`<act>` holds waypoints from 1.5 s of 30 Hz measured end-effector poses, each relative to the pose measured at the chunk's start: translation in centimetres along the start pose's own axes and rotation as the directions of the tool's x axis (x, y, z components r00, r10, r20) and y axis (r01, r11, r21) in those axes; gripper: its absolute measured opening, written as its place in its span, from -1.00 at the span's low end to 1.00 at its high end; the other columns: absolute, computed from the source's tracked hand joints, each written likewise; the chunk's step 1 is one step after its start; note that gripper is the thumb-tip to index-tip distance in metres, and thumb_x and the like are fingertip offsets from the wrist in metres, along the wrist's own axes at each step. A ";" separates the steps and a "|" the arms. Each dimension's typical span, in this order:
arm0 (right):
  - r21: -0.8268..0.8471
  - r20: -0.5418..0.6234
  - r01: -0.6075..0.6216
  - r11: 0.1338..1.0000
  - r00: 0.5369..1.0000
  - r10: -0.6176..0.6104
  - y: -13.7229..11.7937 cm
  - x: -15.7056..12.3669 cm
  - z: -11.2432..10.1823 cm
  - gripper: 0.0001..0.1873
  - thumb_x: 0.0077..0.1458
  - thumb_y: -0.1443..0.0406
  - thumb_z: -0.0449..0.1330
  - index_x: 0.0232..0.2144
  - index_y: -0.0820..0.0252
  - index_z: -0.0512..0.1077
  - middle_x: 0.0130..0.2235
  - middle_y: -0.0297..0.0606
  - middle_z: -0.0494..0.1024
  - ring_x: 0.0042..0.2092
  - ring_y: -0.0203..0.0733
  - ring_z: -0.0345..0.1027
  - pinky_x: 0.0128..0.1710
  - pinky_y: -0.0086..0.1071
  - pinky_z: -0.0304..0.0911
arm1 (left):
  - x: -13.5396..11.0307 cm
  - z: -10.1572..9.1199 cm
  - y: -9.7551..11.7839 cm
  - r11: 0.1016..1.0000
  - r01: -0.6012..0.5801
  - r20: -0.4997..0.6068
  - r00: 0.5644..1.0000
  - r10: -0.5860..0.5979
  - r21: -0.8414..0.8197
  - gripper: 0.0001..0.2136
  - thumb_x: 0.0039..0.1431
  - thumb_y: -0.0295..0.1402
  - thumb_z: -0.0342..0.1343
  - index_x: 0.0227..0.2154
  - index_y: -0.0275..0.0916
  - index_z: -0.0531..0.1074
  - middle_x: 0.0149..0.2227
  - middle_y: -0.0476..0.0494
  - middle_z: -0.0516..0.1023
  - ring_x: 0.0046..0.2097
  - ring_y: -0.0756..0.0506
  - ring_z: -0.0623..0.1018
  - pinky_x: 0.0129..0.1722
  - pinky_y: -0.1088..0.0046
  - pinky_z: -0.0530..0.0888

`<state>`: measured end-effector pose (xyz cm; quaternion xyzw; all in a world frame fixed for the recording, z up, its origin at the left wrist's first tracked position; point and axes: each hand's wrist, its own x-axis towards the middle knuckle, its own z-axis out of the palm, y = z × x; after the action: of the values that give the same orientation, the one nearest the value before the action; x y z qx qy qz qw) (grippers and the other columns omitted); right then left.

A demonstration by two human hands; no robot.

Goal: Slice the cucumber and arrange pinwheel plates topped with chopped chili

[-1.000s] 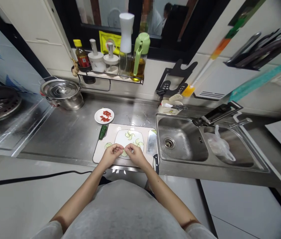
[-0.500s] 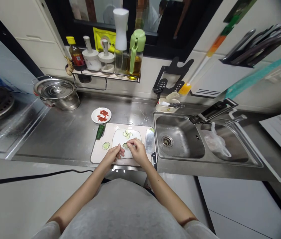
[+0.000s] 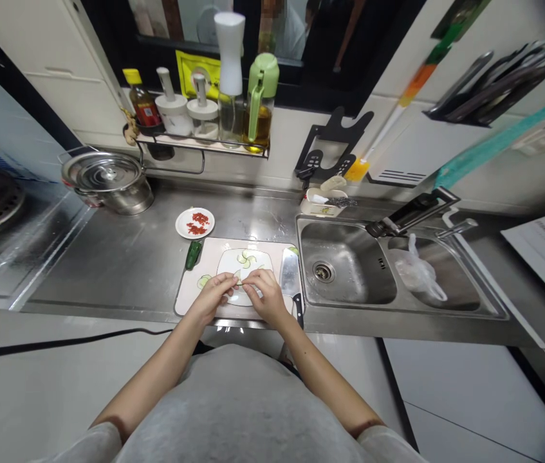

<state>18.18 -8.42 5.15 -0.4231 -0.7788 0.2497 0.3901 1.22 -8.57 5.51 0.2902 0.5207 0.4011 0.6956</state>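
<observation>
Steel counter: both hands, left hand [image 3: 212,297] and right hand [image 3: 263,297], have rejoined, pinching a cucumber slice [image 3: 237,278] over the plate [image 3: 248,260].

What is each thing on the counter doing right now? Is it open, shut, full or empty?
left hand: fingers pinched over the plate
right hand: fingers pinched over the plate
plate: on the cutting board, cucumber slices on it
knife: lying flat on the board
pot: lid on
sink: no water showing
small dish: holds red chopped bits
</observation>
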 end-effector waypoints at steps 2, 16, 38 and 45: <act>0.031 0.003 -0.055 0.998 0.999 0.054 0.0 -0.1 0.2 -0.81 0.23 0.23 0.07 -0.30 0.12 0.47 -0.27 -0.22 0.46 -0.15 -0.15 0.27 -0.12 -0.25 0.20 | 0.3 -0.1 -0.2 0.998 -0.046 -0.009 0.999 0.046 0.043 -0.66 -0.19 -0.12 0.31 -0.46 -0.27 0.41 -0.55 0.06 0.36 -0.53 0.11 0.27 -0.58 0.59 0.07; 0.294 0.104 -0.513 0.806 0.856 0.506 2.4 -0.8 2.6 -0.82 0.03 0.22 0.13 -0.44 0.20 0.46 -0.45 -0.32 0.51 -0.40 -0.28 0.33 -0.36 -0.42 0.23 | 2.8 -1.2 -2.4 0.963 -0.206 0.037 0.979 0.202 0.172 -0.59 -0.22 -0.19 0.33 -0.29 -0.26 0.42 -0.45 0.02 0.46 -0.39 0.04 0.45 -0.30 0.50 0.36; -0.558 0.269 -0.283 0.780 0.828 0.493 2.9 -1.6 3.8 -0.79 0.22 0.24 0.04 -0.19 0.12 0.45 -0.22 -0.18 0.50 -0.18 -0.14 0.31 -0.25 -0.34 0.05 | 3.8 -1.7 -4.7 0.246 -0.244 0.150 0.926 0.347 0.938 -0.76 0.10 -0.28 0.08 -0.17 -0.14 0.50 -0.29 -0.15 0.55 -0.13 -0.21 0.45 -0.10 0.26 0.23; -0.585 0.315 -0.171 0.793 0.853 0.417 2.6 -2.6 3.6 -0.73 0.26 0.23 -0.01 -0.16 0.10 0.48 -0.24 -0.16 0.43 -0.16 -0.10 0.23 -0.21 -0.28 -0.02 | 4.0 -2.1 -4.9 0.183 -0.228 0.155 0.927 0.341 0.956 -0.78 0.16 -0.25 0.04 -0.19 -0.13 0.52 -0.25 -0.17 0.53 -0.11 -0.22 0.43 -0.10 0.23 0.20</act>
<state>17.34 -9.46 0.21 -0.5682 -0.8052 0.1673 0.0300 0.97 -7.67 -1.11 0.7261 0.6236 0.1317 0.2579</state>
